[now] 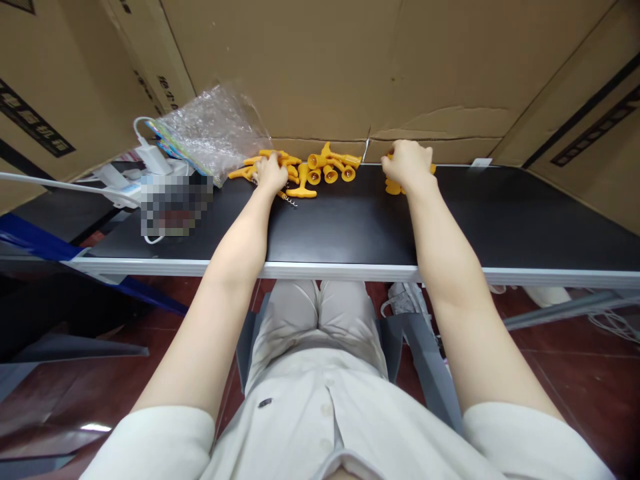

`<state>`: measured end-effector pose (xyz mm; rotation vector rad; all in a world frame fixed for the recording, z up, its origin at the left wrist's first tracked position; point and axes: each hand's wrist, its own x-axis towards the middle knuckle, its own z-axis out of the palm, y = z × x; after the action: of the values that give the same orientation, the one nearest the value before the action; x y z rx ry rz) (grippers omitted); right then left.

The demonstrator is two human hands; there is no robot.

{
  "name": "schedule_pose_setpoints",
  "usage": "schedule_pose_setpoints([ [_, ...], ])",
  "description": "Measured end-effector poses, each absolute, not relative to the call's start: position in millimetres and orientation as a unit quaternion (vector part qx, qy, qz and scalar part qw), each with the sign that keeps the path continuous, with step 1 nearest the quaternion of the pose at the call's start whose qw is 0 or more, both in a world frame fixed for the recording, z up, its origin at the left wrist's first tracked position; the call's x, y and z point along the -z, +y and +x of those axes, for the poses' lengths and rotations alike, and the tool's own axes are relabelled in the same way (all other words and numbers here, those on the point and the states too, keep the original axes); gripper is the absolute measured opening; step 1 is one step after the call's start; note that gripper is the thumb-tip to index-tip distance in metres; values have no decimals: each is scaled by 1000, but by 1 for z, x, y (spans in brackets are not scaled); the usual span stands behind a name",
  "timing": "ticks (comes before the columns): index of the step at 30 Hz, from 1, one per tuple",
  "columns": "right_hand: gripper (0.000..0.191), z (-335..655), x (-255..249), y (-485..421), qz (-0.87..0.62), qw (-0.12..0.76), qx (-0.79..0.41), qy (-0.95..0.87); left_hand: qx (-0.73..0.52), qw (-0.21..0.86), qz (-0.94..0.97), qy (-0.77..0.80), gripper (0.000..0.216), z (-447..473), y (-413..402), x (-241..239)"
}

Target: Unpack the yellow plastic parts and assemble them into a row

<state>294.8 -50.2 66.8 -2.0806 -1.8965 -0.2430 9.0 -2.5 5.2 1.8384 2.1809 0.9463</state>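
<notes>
Several yellow plastic corkscrew parts (330, 167) lie in a cluster at the far edge of a black table (350, 230). My left hand (270, 172) rests on the left part of the cluster, fingers curled down over a yellow piece beside a small metal screw (290, 200). My right hand (407, 163) is further right, fingers closed over another yellow piece (393, 188) that mostly hides beneath it. Both forearms stretch out across the table.
A clear plastic bag (215, 130) lies at the far left, next to a white charger and cable (150, 157) and a blurred patch (175, 203). Cardboard boxes (380, 67) wall in the back and sides. The table's white front edge (350, 271) runs above my lap.
</notes>
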Motion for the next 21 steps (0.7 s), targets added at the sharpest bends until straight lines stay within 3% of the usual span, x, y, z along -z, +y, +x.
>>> schedule_pose_setpoints([
  [4,32,298,-52,-32,-684,171,96,-702,-312,61,613,723,62,11,-9,-9],
  [11,33,306,-37,-12,-662,180,103,-721,-311,-6,625,716,53,19,-18,-20],
  [15,33,301,-37,-16,-658,178,96,-726,-206,11,688,695,40,38,-26,-25],
  [21,34,293,-41,-26,-657,162,101,-729,-101,41,707,699,42,51,-33,-26],
])
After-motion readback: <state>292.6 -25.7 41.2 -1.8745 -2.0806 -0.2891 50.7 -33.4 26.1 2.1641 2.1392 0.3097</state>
